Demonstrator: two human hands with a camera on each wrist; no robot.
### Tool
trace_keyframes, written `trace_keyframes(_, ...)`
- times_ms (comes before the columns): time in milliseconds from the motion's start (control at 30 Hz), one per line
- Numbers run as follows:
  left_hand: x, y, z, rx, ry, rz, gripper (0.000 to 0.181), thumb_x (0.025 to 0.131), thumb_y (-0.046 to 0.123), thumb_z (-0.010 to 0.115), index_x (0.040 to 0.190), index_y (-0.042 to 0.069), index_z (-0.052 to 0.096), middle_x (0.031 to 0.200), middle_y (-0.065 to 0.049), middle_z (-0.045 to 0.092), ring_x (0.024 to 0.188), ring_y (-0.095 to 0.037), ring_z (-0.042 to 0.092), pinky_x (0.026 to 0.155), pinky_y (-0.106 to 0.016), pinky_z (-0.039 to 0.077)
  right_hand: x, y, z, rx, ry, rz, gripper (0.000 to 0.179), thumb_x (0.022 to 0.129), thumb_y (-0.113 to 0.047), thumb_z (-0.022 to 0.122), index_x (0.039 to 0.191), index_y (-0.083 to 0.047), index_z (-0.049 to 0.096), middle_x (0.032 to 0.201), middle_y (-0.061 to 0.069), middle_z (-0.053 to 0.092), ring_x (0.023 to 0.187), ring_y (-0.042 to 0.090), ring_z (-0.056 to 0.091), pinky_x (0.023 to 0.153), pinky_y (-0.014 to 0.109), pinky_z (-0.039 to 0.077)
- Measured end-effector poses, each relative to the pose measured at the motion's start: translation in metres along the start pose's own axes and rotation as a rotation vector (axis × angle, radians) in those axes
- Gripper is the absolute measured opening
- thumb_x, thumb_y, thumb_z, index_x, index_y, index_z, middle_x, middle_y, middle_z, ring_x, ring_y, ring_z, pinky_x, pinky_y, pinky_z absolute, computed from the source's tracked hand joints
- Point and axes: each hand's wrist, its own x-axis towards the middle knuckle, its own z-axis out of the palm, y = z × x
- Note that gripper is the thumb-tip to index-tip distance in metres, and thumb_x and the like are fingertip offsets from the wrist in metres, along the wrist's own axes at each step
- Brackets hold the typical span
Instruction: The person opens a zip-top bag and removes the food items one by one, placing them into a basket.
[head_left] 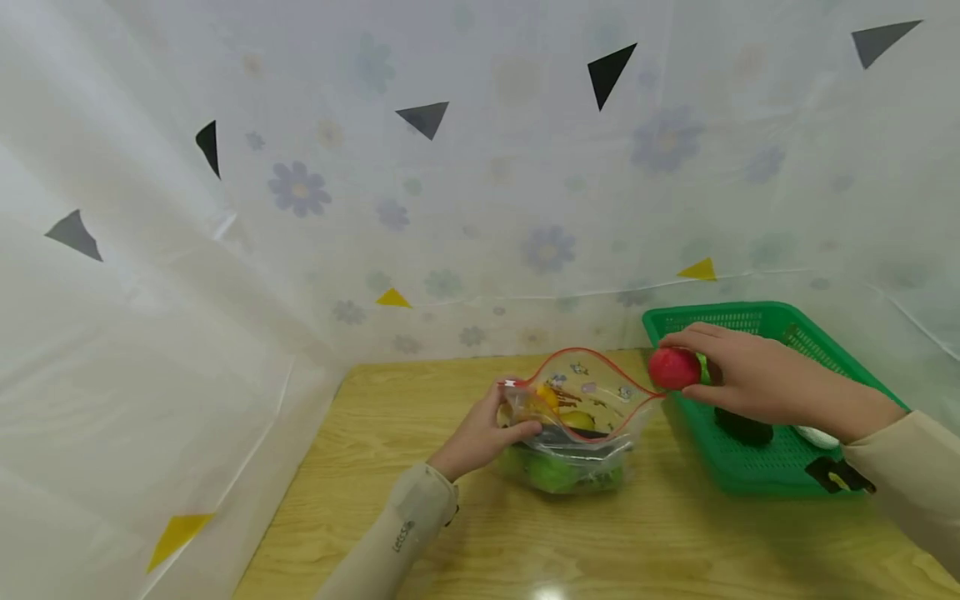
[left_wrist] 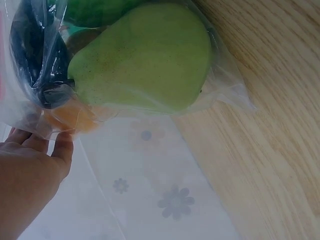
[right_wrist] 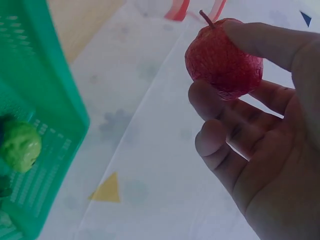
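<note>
A clear zip bag (head_left: 633, 437) with a red-edged mouth stands on the table with its top spread. My left hand (head_left: 480, 429) pinches the left side of its rim, thumb in front. Through the plastic show a green pear-shaped fruit (left_wrist: 145, 60), a dark glossy long item (left_wrist: 35, 45) and yellow pieces (head_left: 547, 398). Between thumb and fingers, my right hand (head_left: 772, 379) holds a red apple (right_wrist: 222, 62) with a short stem. In the head view the apple is just right of the bag's mouth, overlapping the basket's near left rim.
A green plastic basket (head_left: 750, 481) stands on the right of the wooden table (head_left: 390, 508). Inside lie a dark item (head_left: 742, 427), a white item (head_left: 816, 437) and a bumpy green fruit (right_wrist: 21, 146). A flower-patterned plastic sheet (head_left: 480, 208) hangs behind and at the left.
</note>
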Motion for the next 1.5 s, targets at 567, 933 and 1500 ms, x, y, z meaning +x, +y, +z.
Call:
trace_keyframes(567, -0.007, -0.005, 0.001, -0.002, 0.01, 0.0, 0.052, 0.094, 0.042, 0.07, 0.139, 0.031, 0.045, 0.129, 0.008, 0.055, 0.107, -0.017, 0.055, 0.086, -0.04, 0.047, -0.041, 0.085, 0.04, 0.104, -0.335, 0.18, 0.058, 0.09, -0.029, 0.076, 0.137, -0.002, 0.054, 0.114, 0.005, 0.068, 0.092, 0.01, 0.063, 0.067, 0.028, 0.051)
trace_keyframes(933, -0.008, -0.005, 0.002, -0.016, 0.011, -0.007, 0.05, 0.095, 0.04, 0.07, 0.138, 0.035, 0.045, 0.131, 0.006, 0.054, 0.115, -0.016, 0.054, 0.091, -0.041, 0.046, -0.054, 0.097, 0.063, 0.187, -0.463, 0.13, 0.044, 0.089, -0.016, 0.076, 0.128, -0.002, 0.061, 0.118, 0.005, 0.066, 0.094, 0.006, 0.062, 0.072, 0.027, 0.051)
trace_keyframes(1500, -0.006, -0.006, 0.002, -0.012, 0.013, -0.025, 0.052, 0.094, 0.041, 0.07, 0.139, 0.036, 0.044, 0.133, 0.01, 0.055, 0.111, -0.016, 0.056, 0.087, -0.04, 0.049, -0.053, 0.095, 0.062, 0.081, -0.477, 0.125, 0.048, 0.09, -0.017, 0.075, 0.132, 0.003, 0.061, 0.13, 0.021, 0.064, 0.115, 0.041, 0.063, 0.088, 0.051, 0.055)
